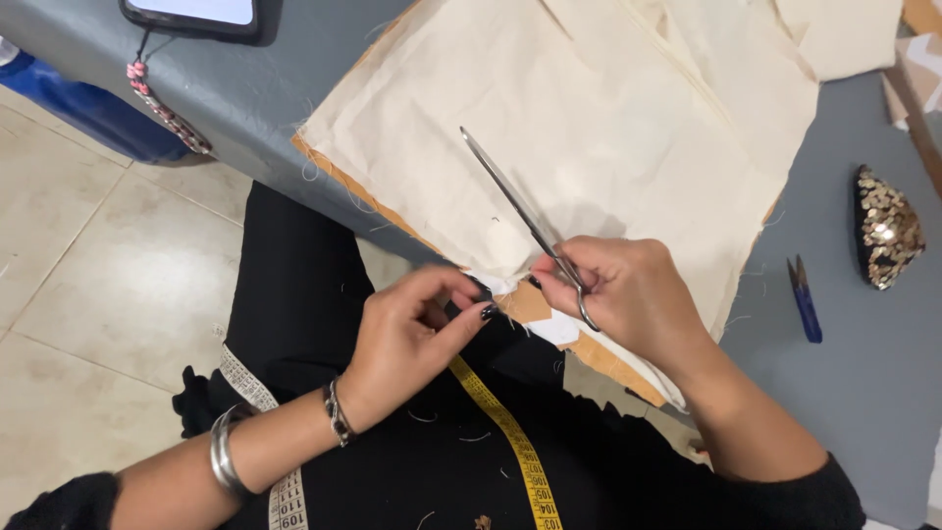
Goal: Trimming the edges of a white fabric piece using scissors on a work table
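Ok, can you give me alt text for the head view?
The right hand holds scissors over cream fabric at a grey table's edge, while the left hand pinches the fabric's corner. A yellow tape measure lies on the person's lap.

phone (192, 14) cut off, scissor handles (579, 294) hidden

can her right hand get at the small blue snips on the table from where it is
Probably yes. The blue snips lie in the open on the grey table, just beside the right hand, nothing between, though that hand holds the scissors.
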